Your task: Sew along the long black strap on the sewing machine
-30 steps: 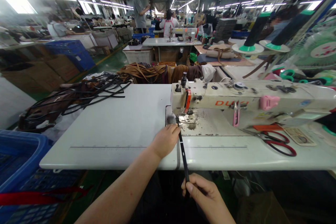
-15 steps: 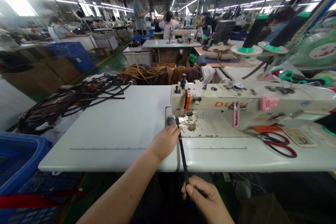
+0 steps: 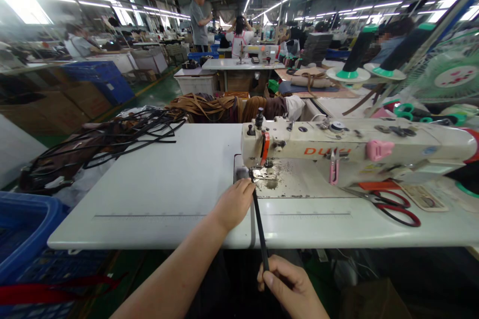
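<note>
A narrow black strap [image 3: 259, 224] runs from the needle area of a cream sewing machine [image 3: 355, 147] down over the front edge of the white table [image 3: 168, 184]. My left hand [image 3: 235, 203] rests on the table just before the presser foot, fingers closed against the strap's upper end. My right hand [image 3: 292, 289] is below the table edge, pinching the strap's lower part between thumb and fingers.
Red-handled scissors [image 3: 396, 207] lie on the table to the right. A heap of black straps [image 3: 108, 139] sits at the far left corner, brown straps [image 3: 209, 104] behind. A blue crate [image 3: 22, 229] stands at the left. Other people work at tables further back.
Both hands stay on the strap with hardly any movement. The view has shifted slightly, so the table and hands sit a little lower in the picture.
</note>
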A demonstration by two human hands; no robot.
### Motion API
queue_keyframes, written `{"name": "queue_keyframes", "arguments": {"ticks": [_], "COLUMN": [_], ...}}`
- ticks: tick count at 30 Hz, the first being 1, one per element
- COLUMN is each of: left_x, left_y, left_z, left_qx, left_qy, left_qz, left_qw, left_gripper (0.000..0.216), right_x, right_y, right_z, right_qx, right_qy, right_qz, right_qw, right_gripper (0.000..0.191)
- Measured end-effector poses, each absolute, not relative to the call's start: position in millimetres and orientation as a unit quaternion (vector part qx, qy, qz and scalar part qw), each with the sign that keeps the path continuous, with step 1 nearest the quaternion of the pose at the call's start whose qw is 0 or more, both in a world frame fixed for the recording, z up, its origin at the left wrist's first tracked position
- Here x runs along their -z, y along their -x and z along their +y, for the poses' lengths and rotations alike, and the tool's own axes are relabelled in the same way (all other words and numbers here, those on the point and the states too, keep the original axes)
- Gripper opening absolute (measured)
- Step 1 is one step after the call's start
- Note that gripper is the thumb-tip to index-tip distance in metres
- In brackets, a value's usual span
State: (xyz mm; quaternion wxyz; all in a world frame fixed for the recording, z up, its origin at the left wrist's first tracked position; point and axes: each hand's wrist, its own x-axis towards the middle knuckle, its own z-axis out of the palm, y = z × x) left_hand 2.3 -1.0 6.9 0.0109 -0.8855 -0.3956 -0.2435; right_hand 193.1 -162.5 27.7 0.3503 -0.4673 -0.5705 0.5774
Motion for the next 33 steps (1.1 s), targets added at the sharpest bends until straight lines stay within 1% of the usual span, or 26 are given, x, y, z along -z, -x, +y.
{"name": "queue_keyframes", "arguments": {"ticks": [3, 8, 14, 17, 22, 33], "left_x": [-3.5, -1.5, -4.9, -6.9, -7.4, -4.1], "left_y": [-0.6, 0.7, 0.2, -0.3, -0.9, 0.9], "left_z": [-1.6, -1.1, -1.5, -2.6, -3.1, -2.0], "left_qx": [0.234, 0.217, 0.217, 0.226, 0.243, 0.234], "left_qy": [0.896, 0.909, 0.904, 0.900, 0.894, 0.898], "left_qz": [-0.375, -0.348, -0.362, -0.366, -0.369, -0.370], "left_qw": [0.048, 0.079, 0.073, 0.071, 0.074, 0.046], "left_gripper": [0.023, 0.018, 0.016, 0.014, 0.014, 0.015], "right_x": [-25.4, -23.5, -19.4, -18.5, -22.8, -22.6], "right_y": [-192.3, -189.8, -187.1, -185.2, -183.7, -186.2], "right_z": [-162.8, -158.6, -153.5, -150.1, -149.2, -156.7], "right_qx": [-0.580, -0.564, -0.534, -0.530, -0.584, -0.590], "right_qy": [0.463, 0.450, 0.496, 0.511, 0.513, 0.513], "right_qz": [-0.573, -0.580, -0.567, -0.547, -0.492, -0.501], "right_qw": [0.348, 0.378, 0.383, 0.398, 0.391, 0.370], "right_gripper": [0.048, 0.041, 0.034, 0.036, 0.045, 0.048]}}
